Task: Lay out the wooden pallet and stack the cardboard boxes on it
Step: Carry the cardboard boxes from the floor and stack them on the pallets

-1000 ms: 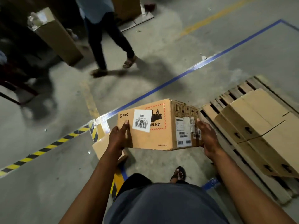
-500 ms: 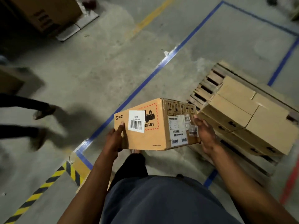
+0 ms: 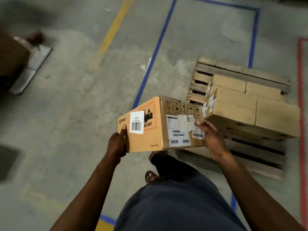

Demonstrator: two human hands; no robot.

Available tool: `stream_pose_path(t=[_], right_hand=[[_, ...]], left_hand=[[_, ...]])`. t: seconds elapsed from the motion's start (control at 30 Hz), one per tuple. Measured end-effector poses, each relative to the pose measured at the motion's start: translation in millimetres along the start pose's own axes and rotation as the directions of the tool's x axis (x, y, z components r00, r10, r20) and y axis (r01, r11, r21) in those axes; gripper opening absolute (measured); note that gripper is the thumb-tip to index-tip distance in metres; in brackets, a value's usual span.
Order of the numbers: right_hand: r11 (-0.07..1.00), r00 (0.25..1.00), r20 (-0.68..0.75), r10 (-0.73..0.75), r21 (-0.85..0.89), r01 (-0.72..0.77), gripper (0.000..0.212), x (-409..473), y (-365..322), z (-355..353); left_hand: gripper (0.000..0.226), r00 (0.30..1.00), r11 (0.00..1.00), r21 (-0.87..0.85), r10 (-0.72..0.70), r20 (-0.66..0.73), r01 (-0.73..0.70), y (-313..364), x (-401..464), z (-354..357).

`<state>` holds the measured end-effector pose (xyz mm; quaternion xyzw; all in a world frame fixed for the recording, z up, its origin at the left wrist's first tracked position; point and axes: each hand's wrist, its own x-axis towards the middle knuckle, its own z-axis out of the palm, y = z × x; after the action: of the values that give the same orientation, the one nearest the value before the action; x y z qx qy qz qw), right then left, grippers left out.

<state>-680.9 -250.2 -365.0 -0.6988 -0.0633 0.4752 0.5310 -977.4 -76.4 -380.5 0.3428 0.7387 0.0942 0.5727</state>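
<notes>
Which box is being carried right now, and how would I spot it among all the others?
Find the wooden pallet on the floor at right, with plain boxes stacked on it. Left of it, the left hand and right hand hold the carried box in the air. Only it shows a PICO logo and red-bordered UN 3481 label.

One wooden pallet [image 3: 221, 69] lies on the floor at the right. One cardboard box [image 3: 150, 135] is held up in the middle, gripped by two hands: one left hand [image 3: 116, 144] at its left end and one right hand [image 3: 211, 137] at its right end. On the pallet sit stacked cardboard boxes [image 3: 250, 107]; four tops can be made out, though blur and hidden sides leave the exact total uncertain. At the far left stands one large brown carton [image 3: 10, 52], partly cut off by the edge. On the floor run one yellow line [image 3: 113, 29], one blue taped rectangle [image 3: 158, 45], and one red line [image 3: 300, 97] at the right.
</notes>
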Motion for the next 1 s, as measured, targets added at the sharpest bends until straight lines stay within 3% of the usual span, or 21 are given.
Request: stream_pose_path(t=[0.1, 0.13, 0.23, 0.37, 0.53, 0.67, 0.8, 0.93, 1.0], right_hand=[[0.997, 0.997, -0.077, -0.016, 0.076, 0.022, 0.07, 48, -19, 12], [0.995, 0.995, -0.1, -0.016, 0.099, 0.025, 0.066, 64, -28, 17], [0.991, 0.986, -0.157, -0.064, 0.104, 0.081, 0.028, 94, -63, 33], [0.982, 0.973, -0.211, -0.09, 0.146, 0.122, 0.035, 142, -116, 48], [0.973, 0.951, -0.301, -0.067, 0.191, 0.129, 0.021, 214, -162, 70], [0.963, 0.898, -0.439, -0.017, 0.235, 0.133, 0.011, 268, -194, 100], [0.954, 0.834, -0.547, 0.07, 0.281, 0.104, 0.024, 314, -234, 134], [0.906, 0.749, -0.656, 0.096, 0.369, 0.207, 0.035, 350, -291, 158], [0.896, 0.727, -0.68, 0.098, 0.378, 0.233, 0.015, 364, -308, 165]], left_hand=[[0.057, 0.996, 0.993, 0.078, 0.082, 0.031, -0.084, 66, 30, 17], [0.056, 0.994, 0.989, 0.1, 0.105, 0.038, -0.108, 90, 38, 21], [0.059, 0.986, 0.97, 0.18, 0.152, 0.062, -0.161, 149, 61, 31], [0.054, 0.974, 0.957, 0.196, 0.191, 0.119, -0.212, 235, 95, 51], [0.049, 0.96, 0.943, 0.231, 0.193, 0.204, -0.239, 334, 158, 84], [0.054, 0.941, 0.922, 0.288, 0.17, 0.293, -0.257, 407, 228, 117], [0.047, 0.901, 0.883, 0.363, 0.135, 0.413, -0.299, 488, 278, 143], [0.048, 0.846, 0.82, 0.429, 0.117, 0.52, -0.378, 580, 304, 175], [0.048, 0.828, 0.789, 0.475, 0.075, 0.556, -0.39, 619, 321, 201]])
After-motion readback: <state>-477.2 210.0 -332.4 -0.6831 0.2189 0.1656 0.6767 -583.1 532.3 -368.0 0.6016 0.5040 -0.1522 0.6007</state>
